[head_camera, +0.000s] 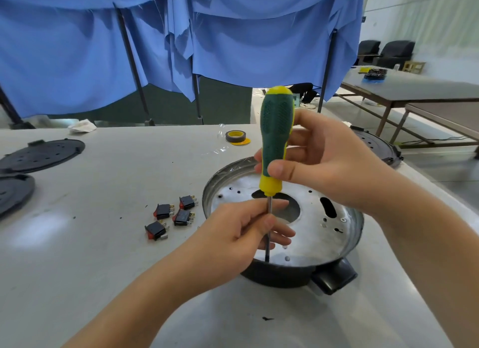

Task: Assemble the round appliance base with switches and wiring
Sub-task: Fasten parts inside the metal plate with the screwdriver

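so the yellow tape roll [237,137] sits near the table's [103,244] far edge, crinkled clear wrap [220,143] just left of it. crumpled white rag [81,126] further left along the same edge. blue cloth [181,41] hangs behind the tape, black chairs [386,53] way off to its right

Both hands raised together, forearms reaching in from below.
Right hand [326,163] closed in a grip, thumb forward; left hand [241,233] beneath it, thumb and fingertips pinched.
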